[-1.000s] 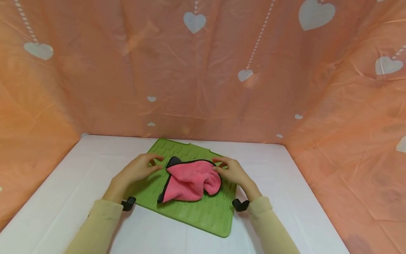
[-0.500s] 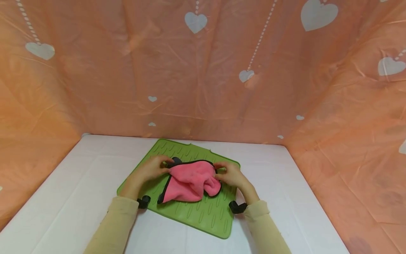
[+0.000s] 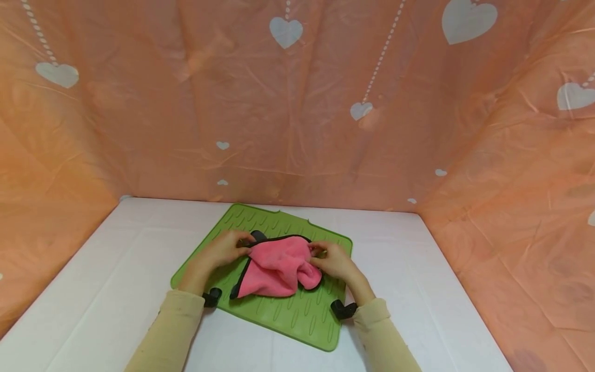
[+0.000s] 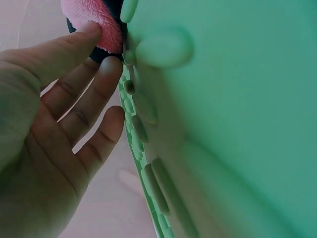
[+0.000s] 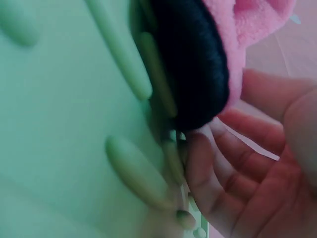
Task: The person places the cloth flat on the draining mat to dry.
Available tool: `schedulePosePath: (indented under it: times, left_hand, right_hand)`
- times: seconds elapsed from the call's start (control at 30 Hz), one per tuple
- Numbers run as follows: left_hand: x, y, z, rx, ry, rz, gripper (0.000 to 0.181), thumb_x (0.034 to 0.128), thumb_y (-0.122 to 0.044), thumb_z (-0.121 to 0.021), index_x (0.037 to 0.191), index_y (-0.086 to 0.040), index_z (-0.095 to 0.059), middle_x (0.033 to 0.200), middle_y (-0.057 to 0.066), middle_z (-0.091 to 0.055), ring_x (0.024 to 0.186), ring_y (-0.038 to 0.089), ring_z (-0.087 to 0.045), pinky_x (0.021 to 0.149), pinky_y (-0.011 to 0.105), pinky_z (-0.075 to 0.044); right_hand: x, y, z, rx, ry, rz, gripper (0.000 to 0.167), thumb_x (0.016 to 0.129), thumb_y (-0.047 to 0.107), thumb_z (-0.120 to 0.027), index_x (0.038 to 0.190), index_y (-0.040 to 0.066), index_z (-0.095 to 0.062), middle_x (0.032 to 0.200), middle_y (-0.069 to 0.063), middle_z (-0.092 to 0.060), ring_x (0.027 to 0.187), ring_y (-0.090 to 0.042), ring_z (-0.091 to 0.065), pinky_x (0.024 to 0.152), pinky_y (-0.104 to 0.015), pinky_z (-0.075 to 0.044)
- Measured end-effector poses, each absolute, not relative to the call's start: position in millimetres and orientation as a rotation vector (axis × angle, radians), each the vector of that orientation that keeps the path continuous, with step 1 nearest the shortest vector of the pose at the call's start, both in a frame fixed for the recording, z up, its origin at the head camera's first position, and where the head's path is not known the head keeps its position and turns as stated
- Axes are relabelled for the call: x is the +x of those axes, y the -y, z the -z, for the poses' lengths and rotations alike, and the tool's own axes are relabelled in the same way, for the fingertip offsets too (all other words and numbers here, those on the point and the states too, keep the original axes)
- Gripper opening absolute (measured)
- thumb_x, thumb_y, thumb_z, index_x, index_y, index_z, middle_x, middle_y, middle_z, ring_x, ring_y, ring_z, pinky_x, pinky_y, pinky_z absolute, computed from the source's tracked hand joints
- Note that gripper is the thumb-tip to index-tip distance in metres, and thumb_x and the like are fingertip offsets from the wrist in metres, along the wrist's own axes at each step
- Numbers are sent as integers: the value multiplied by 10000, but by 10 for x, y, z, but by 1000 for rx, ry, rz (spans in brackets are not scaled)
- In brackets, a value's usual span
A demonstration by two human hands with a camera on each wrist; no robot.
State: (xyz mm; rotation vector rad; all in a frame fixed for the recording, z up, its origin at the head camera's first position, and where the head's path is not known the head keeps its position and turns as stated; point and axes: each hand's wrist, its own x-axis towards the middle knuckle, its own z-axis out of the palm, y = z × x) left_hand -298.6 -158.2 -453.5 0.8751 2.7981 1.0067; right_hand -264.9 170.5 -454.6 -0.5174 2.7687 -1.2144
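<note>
A crumpled pink cloth point(image 3: 276, 266) with black edging lies on a green ridged mat point(image 3: 293, 320). At its far left corner, my left hand point(image 3: 222, 250) pinches the edge; the left wrist view has the thumb point(image 4: 59, 54) on the pink pile and fingers behind the black trim. On the opposite side, my right hand point(image 3: 338, 262) holds the cloth's right edge. There the right wrist view shows the thumb point(image 5: 272, 99) against the pink side and fingertips at the dark border point(image 5: 198, 64). Folds bunch up near the right hand.
The mat lies at an angle on a white table point(image 3: 125, 258). Orange curtains point(image 3: 325, 129) with pale hearts close off the back and both sides. Black wrist mounts point(image 3: 344, 310) stick out beside each cuff, close over the mat.
My left hand has moved right onto the cloth's corner and taken hold of it. My right hand has shifted slightly nearer and left, drawing the cloth's right edge a little inward.
</note>
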Motion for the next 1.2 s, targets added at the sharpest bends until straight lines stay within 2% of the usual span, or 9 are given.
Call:
schedulePosePath:
  times: [0.13,0.3,0.6,0.77,0.9,1.0,1.2]
  left_hand:
    - [-2970,1576,4517,876,-2810,-995,184,951,-23,-718,1128,24,-739,1071,158,-752,1011,317,-714,902,497,-571]
    - [-2950,1569,4492,873,-2820,-991,184,951,-21,-718,1129,23,-742,1064,156,-753,997,307,-716,892,487,-573]
    - [-2983,1493,4357,860,-2895,-1010,175,976,-55,-701,1132,9,-748,1053,145,-742,919,274,-681,827,463,-567]
    - [-3087,1405,4237,917,-2948,-1043,196,986,-63,-697,1165,3,-740,1126,165,-738,928,291,-686,825,463,-569]
    - [-3195,1309,4170,929,-2989,-1033,213,996,-105,-703,1195,-37,-733,1148,133,-735,937,280,-693,814,449,-574]
    - [-3278,1228,4166,893,-3007,-1018,213,999,-147,-711,1199,-75,-731,1147,95,-737,942,259,-694,814,433,-573]
    - [-3428,1092,4264,886,-2962,-1002,194,994,-159,-719,1168,-76,-733,1131,92,-736,939,243,-689,812,416,-568]
  right_hand:
    - [-2650,-1670,4561,-532,-2797,1231,364,898,76,-754,1250,-7,-712,927,-41,-759,829,-132,-689,772,-289,-538]
    - [-2641,-1645,4573,-535,-2789,1272,332,885,11,-732,1217,-12,-720,881,-44,-756,819,-123,-692,758,-260,-520]
    - [-2603,-1730,4468,-472,-2746,1363,322,896,11,-689,1216,17,-727,870,-25,-731,741,-101,-644,653,-255,-525]
    - [-2605,-1809,4360,-456,-2810,1405,344,881,20,-687,1213,68,-763,861,-4,-738,760,-107,-668,672,-257,-533]
    - [-2612,-1902,4299,-468,-2892,1396,333,886,20,-696,1206,70,-776,885,-24,-743,795,-144,-690,702,-269,-546]
    - [-2616,-1977,4275,-466,-2964,1351,324,891,20,-708,1203,69,-780,897,-38,-733,813,-172,-698,699,-276,-548]
    - [-2636,-2085,4309,-444,-3074,1209,322,882,17,-711,1188,78,-792,887,-50,-713,805,-194,-669,695,-311,-519]
